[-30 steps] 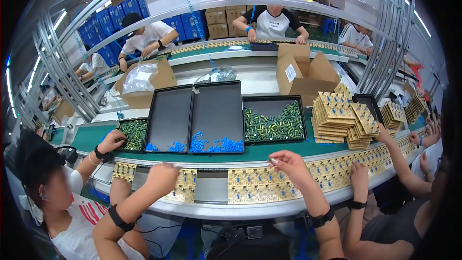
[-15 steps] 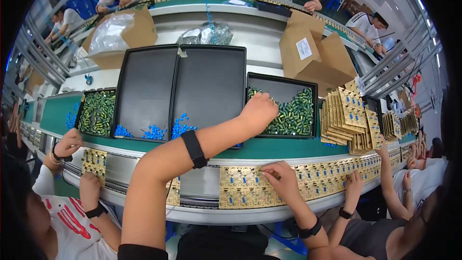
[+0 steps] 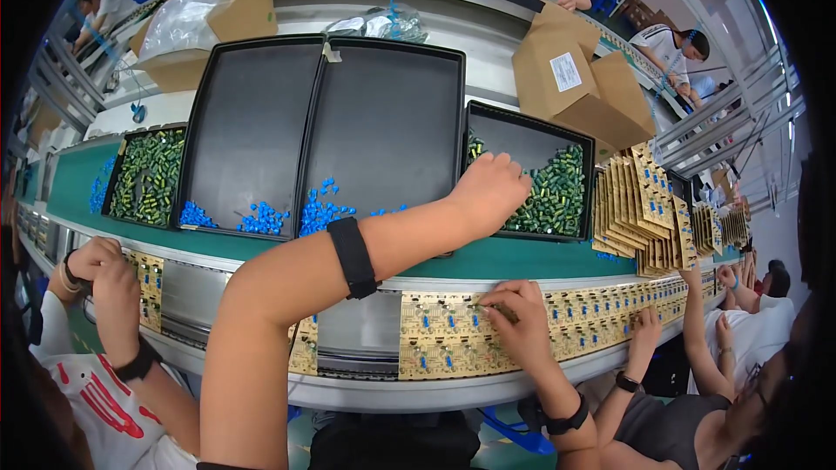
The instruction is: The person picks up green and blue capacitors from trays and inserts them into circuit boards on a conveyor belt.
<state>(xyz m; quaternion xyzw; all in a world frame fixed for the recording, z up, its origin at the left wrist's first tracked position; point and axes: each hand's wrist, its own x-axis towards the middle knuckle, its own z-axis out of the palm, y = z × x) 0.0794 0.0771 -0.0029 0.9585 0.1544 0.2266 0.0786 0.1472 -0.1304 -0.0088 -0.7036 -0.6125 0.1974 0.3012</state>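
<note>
My left hand (image 3: 492, 194) reaches across to the black tray of green capacitors (image 3: 557, 196). Its fingers are curled down among the parts, with the tips hidden. A black band circles that forearm. My right hand (image 3: 520, 318) is over the row of tan circuit boards (image 3: 435, 363) on the conveyor, thumb and fingers pinched at the upper part of a board. Whatever it pinches is too small to name. Small blue and dark parts stand on these boards.
Two large black trays (image 3: 252, 122) hold blue components (image 3: 261, 219) along their near edge. Another tray of green capacitors (image 3: 148, 176) lies left. Stacked boards (image 3: 640, 209) and an open carton (image 3: 579, 87) are at right. Co-workers' hands (image 3: 117, 296) work at both sides.
The view has shifted slightly. My left hand stays over the capacitor tray with fingers lower among the parts. My right hand remains at the board. The left co-worker's hands have come together.
</note>
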